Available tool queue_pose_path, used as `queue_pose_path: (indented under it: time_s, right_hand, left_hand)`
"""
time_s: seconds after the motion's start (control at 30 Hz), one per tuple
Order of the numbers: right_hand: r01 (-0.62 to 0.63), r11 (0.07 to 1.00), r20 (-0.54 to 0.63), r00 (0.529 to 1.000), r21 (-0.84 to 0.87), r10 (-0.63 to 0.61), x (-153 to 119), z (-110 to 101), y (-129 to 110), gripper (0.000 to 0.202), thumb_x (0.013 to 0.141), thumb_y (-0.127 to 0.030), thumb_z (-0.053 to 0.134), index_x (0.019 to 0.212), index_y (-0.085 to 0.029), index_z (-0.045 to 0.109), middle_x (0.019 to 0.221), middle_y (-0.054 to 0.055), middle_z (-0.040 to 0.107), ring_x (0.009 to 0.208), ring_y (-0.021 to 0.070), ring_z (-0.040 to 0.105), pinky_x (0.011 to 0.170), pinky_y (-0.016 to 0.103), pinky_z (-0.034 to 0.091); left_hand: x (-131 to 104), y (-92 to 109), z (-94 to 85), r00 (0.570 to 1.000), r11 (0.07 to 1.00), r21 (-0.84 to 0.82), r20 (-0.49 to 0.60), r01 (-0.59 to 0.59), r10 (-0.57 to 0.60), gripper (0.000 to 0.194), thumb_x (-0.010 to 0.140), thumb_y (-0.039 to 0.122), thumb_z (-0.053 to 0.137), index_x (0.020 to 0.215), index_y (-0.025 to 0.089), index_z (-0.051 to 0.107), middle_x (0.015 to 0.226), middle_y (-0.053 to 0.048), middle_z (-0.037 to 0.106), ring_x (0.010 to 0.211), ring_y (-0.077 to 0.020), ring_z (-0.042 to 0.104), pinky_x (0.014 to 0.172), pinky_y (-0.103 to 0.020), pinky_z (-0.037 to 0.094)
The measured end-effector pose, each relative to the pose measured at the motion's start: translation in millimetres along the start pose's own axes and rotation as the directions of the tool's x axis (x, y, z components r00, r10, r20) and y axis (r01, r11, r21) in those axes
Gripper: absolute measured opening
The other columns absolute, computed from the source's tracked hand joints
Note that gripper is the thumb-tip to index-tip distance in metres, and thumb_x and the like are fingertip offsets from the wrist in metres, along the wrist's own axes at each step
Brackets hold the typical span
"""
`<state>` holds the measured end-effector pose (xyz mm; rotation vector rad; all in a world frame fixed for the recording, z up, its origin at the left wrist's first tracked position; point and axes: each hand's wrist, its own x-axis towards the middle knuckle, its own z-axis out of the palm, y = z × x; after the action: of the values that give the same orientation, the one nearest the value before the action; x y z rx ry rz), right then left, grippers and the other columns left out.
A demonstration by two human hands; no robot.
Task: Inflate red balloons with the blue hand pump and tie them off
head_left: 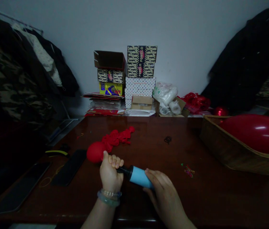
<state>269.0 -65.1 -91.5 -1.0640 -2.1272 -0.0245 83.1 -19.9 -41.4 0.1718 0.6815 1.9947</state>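
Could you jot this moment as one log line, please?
left grip: closed at black end of blue pump; right grip: on blue pump; red balloon: round, beside left grip; basket: at right

Left hand (111, 170) is concealing the tip of the blue pump (141, 177) and part of the small red balloon (95, 152). Wicker basket (216, 144) is running past the right edge, its wall hiding the underside of the large balloon (256, 132). Coloured scraps (189, 172) are appearing too small to identify.
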Motion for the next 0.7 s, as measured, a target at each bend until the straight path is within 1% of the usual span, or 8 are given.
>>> queue_pose_path:
  time_s: [0.07, 0.17, 0.27, 0.33, 0.43, 0.5, 0.57, 0.7]
  right_hand:
    - [-0.001, 1.0, -0.005, 1.0, 0.02, 0.002, -1.3, 1.3, -0.8, 0.044, 0.085, -0.015, 0.054, 0.128, -0.02, 0.048, 0.118, 0.011, 0.065, 0.104, 0.0261, 0.063, 0.088, 0.047, 0.054]
    - [-0.003, 0.998, 0.027, 1.0, 0.056, 0.002, -0.7, 1.8, -2.4, 0.049, 0.083, -0.014, 0.059, 0.13, -0.019, 0.046, 0.119, 0.012, 0.064, 0.107, 0.026, 0.062, 0.09, 0.046, 0.054]
    - [-0.031, 0.997, 0.082, 0.996, 0.07, 0.025, 2.3, 0.3, -2.9, 0.054, 0.079, -0.012, 0.064, 0.13, -0.019, 0.046, 0.122, 0.012, 0.063, 0.11, 0.0265, 0.06, 0.093, 0.047, 0.052]
    - [-0.047, 0.996, 0.116, 0.993, 0.072, 0.038, 4.4, -1.7, -0.8, 0.056, 0.078, -0.011, 0.066, 0.13, -0.02, 0.048, 0.122, 0.012, 0.062, 0.111, 0.0265, 0.06, 0.094, 0.047, 0.051]
    - [-0.051, 0.997, 0.132, 0.99, 0.065, 0.042, 5.9, -5.2, 5.7, 0.052, 0.081, -0.013, 0.064, 0.13, -0.021, 0.049, 0.123, 0.01, 0.062, 0.112, 0.0261, 0.059, 0.096, 0.047, 0.05]
    - [-0.048, 0.997, 0.13, 0.991, 0.054, 0.041, 5.7, -6.7, 10.2, 0.049, 0.084, -0.016, 0.062, 0.13, -0.022, 0.048, 0.124, 0.01, 0.061, 0.114, 0.0259, 0.058, 0.097, 0.047, 0.049]
    - [-0.044, 0.998, 0.126, 0.991, 0.043, 0.038, 5.0, -7.3, 13.2, 0.047, 0.085, -0.017, 0.06, 0.131, -0.022, 0.048, 0.124, 0.01, 0.062, 0.114, 0.0258, 0.058, 0.097, 0.048, 0.049]
    - [-0.034, 0.999, 0.127, 0.991, 0.026, 0.031, 4.2, -7.3, 15.1, 0.044, 0.086, -0.017, 0.059, 0.129, -0.021, 0.049, 0.123, 0.01, 0.062, 0.111, 0.0257, 0.059, 0.096, 0.047, 0.049]
  left_hand:
    - [-0.6, -0.5, 1.0, 1.0, 1.0, 0.015, 0.008, -0.015, 0.015, 0.049, 0.082, 0.042, 0.065, 0.056, 0.019, 0.03, 0.043, 0.008, 0.027, 0.037, -0.005, 0.025, 0.039, -0.02, 0.026]
    - [3.3, 5.7, 1.0, 1.0, 1.0, 0.024, 0.0, -0.016, 0.016, 0.049, 0.083, 0.041, 0.063, 0.055, 0.019, 0.03, 0.043, 0.008, 0.027, 0.036, -0.0052, 0.024, 0.039, -0.021, 0.026]
    - [11.3, 19.2, -0.8, 1.0, 1.0, 0.0, -0.008, -0.005, 0.005, 0.048, 0.085, 0.038, 0.062, 0.055, 0.019, 0.03, 0.042, 0.008, 0.028, 0.036, -0.0051, 0.025, 0.038, -0.02, 0.026]
    - [17.8, 30.7, -3.1, 1.0, 1.0, -0.019, -0.011, -0.021, 0.021, 0.046, 0.087, 0.036, 0.06, 0.055, 0.019, 0.03, 0.042, 0.008, 0.028, 0.035, -0.0051, 0.025, 0.039, -0.02, 0.027]
    - [26.7, 46.6, -7.1, 0.998, 0.998, -0.039, -0.039, -0.053, 0.051, 0.045, 0.089, 0.034, 0.057, 0.056, 0.019, 0.03, 0.042, 0.008, 0.028, 0.035, -0.0052, 0.026, 0.038, -0.02, 0.027]
    - [30.0, 52.8, -9.2, 0.996, 0.997, -0.05, -0.063, -0.063, 0.06, 0.046, 0.089, 0.033, 0.056, 0.055, 0.019, 0.028, 0.041, 0.008, 0.028, 0.034, -0.0053, 0.026, 0.038, -0.02, 0.026]
    - [30.8, 54.1, -10.3, 0.995, 0.996, -0.055, -0.073, -0.065, 0.061, 0.046, 0.089, 0.033, 0.056, 0.056, 0.019, 0.028, 0.041, 0.008, 0.028, 0.034, -0.0052, 0.026, 0.038, -0.02, 0.026]
    - [28.4, 47.7, -10.4, 0.995, 0.996, -0.053, -0.072, -0.068, 0.064, 0.046, 0.087, 0.033, 0.059, 0.056, 0.019, 0.028, 0.042, 0.009, 0.027, 0.034, -0.0049, 0.025, 0.038, -0.019, 0.026]
